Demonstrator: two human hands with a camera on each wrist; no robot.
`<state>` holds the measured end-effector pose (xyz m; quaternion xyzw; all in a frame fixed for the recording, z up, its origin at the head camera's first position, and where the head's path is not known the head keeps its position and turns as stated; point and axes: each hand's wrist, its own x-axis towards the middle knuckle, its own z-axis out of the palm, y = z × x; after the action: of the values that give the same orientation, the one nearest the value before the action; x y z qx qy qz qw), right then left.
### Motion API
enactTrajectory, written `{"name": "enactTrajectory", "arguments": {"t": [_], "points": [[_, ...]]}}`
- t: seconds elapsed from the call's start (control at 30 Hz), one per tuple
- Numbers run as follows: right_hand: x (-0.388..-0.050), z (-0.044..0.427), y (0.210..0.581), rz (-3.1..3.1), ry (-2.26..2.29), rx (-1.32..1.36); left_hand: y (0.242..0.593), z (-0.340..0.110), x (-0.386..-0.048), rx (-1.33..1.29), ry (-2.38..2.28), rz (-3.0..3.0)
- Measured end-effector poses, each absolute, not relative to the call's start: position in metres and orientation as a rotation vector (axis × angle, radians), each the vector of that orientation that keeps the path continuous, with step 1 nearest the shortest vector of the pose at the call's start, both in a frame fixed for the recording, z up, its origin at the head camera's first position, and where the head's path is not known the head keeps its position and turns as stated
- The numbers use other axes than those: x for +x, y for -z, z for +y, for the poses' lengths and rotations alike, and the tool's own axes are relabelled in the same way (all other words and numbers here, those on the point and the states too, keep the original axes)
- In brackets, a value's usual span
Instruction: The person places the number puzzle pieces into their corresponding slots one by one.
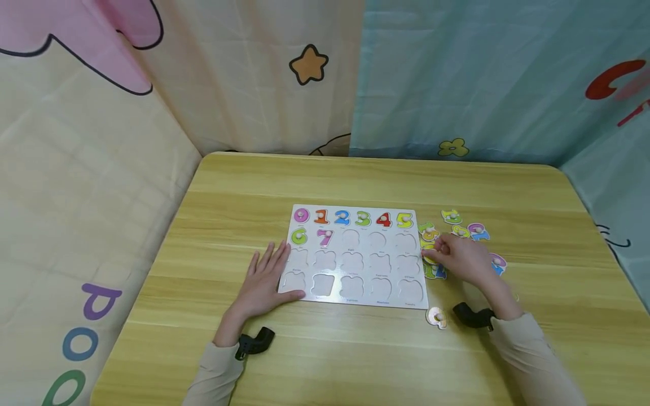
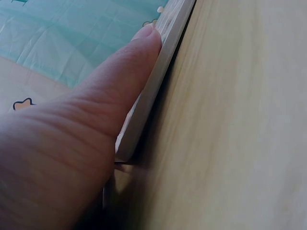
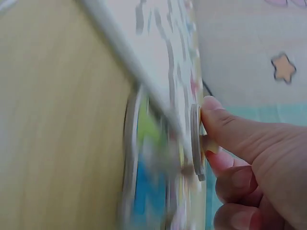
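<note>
A white number puzzle board [image 1: 365, 242] lies on the table, with colourful knobbed pieces from 0 to 7 in its upper rows and bare recesses below. My left hand [image 1: 261, 285] rests at its lower left corner, fingers spread; the left wrist view shows the thumb [image 2: 129, 67] lying along the board's edge. Just past the right edge, my right hand [image 1: 464, 256] pinches a number puzzle piece [image 3: 195, 139] by its knob between thumb and fingers. That piece is seen edge-on in the right wrist view, and its number cannot be read.
Loose number pieces lie right of the board, among them a green one [image 1: 451, 216] and a purple-and-blue one [image 1: 478, 231]; some are partly hidden by my right hand. A single pale piece [image 1: 437, 317] lies near the lower right corner. Curtains stand behind the wooden table [image 1: 355, 361].
</note>
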<state>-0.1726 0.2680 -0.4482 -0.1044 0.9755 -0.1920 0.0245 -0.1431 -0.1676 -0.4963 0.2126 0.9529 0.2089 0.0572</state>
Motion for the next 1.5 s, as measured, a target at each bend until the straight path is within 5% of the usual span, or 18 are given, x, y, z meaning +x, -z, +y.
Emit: {"name": "enactTrajectory", "arguments": {"t": [0.53, 1.5], "points": [[-0.228, 0.135, 0.455, 2.867, 0.576, -0.592, 0.494, -0.164, -0.143, 0.644, -0.648, 2.883], [-0.239, 0.113, 0.467, 2.807, 0.677, -0.453, 0.492, -0.166, -0.142, 0.628, -0.631, 2.889]]}}
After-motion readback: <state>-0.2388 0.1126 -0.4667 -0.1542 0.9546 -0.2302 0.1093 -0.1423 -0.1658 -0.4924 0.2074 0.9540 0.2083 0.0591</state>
